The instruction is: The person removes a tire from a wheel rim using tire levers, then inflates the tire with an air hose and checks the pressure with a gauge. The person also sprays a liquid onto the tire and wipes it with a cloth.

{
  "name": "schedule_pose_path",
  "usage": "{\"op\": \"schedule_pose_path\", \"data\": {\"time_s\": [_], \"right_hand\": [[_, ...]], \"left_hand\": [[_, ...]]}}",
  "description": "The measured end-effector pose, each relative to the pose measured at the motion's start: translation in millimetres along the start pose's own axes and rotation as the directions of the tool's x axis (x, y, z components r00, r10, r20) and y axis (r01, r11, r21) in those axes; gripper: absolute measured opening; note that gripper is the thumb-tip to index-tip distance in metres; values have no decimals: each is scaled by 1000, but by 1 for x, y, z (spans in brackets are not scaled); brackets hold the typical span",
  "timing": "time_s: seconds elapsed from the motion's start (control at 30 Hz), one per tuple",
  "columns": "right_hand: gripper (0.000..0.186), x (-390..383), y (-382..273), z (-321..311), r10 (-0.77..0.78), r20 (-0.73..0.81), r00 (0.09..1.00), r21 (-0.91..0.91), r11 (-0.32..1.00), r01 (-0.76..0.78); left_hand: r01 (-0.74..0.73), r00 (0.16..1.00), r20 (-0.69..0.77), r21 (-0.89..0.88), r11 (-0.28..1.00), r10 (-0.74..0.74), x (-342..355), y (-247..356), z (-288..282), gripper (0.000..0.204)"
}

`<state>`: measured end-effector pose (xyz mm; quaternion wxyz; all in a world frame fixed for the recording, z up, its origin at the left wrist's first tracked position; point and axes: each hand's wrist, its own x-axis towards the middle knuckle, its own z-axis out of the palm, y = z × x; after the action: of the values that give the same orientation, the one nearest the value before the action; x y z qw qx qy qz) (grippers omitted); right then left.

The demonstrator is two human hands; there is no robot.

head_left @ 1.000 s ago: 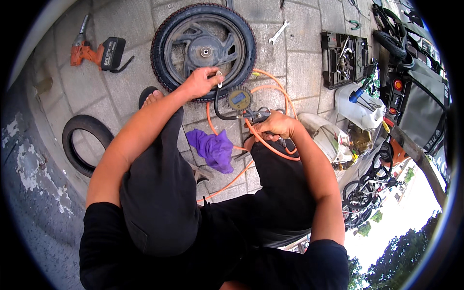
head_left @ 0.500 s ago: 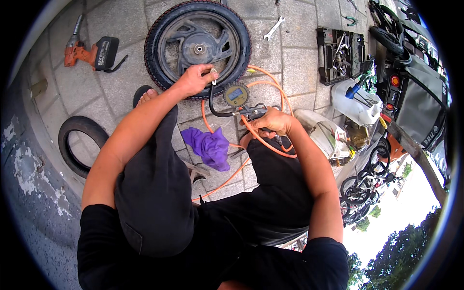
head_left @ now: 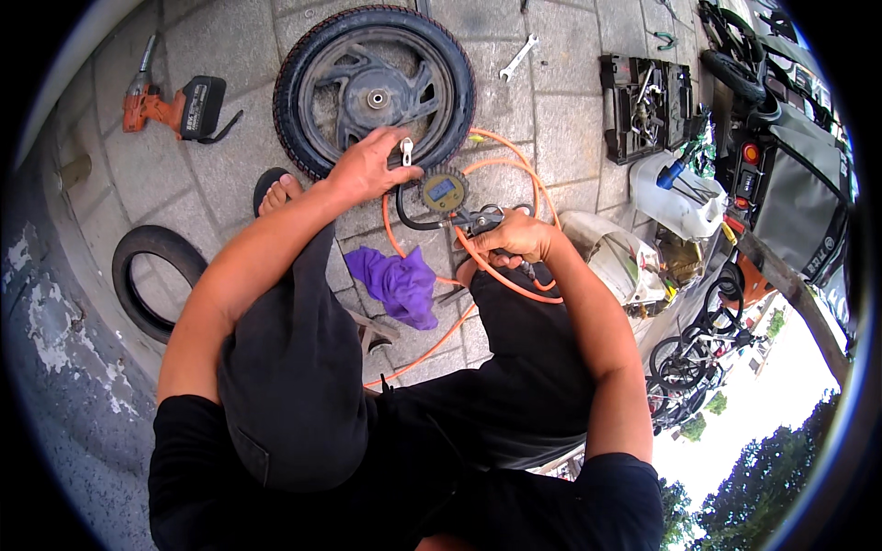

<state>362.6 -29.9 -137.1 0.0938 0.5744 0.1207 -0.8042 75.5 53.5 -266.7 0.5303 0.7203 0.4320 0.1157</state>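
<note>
A wheel with a black tyre (head_left: 296, 138) and a dark grey rim lies flat on the paving. The silver air chuck (head_left: 407, 151) stands at the near inner edge of its rim, on the end of a short black hose. Around the chuck, my left hand (head_left: 367, 168) is open, its fingers spread over the rim and its thumb along the tyre's near side. My right hand (head_left: 516, 239) grips a tyre inflator (head_left: 478, 220) with a round digital gauge (head_left: 444, 190). An orange air hose (head_left: 510, 274) loops about my right hand.
A purple cloth (head_left: 395, 285) lies between my legs. To the left are a cordless impact wrench (head_left: 170, 108) and a loose tyre (head_left: 129, 285). Rightward are a spanner (head_left: 520, 57), an open tool case (head_left: 623, 138), a white cut-open container (head_left: 675, 202) and parked vehicles.
My left fingers have come off the chuck and spread, with the thumb moving down onto the tyre. The gauge has shifted slightly left and nearer; my right hand keeps its grip.
</note>
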Motion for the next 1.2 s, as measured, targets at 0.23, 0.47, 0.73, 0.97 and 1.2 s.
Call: {"op": "schedule_pose_path", "data": {"time_s": [0.23,0.47,0.73,0.97,1.2], "right_hand": [[20,4,2,-2,-26,-17,1000,-1,1000,26],[24,-1,3,0,-33,-43,999,-50,998,31],[34,-6,-10,8,-101,-200,975,-531,847,-21],[47,-27,-9,32,-471,-84,878,-940,331,87],[53,-138,55,14,-616,-408,674,-849,528,-32]], "left_hand": [[-214,977,70,342,915,202,10,-6,0,66],[-280,957,87,534,798,278,9,-2,-4,62],[-19,998,53,-13,1000,19,24,-6,-6,39],[-338,941,-44,-116,934,335,17,7,-20,42],[-259,940,-335,-576,775,65,-20,80,-109,44]]}}
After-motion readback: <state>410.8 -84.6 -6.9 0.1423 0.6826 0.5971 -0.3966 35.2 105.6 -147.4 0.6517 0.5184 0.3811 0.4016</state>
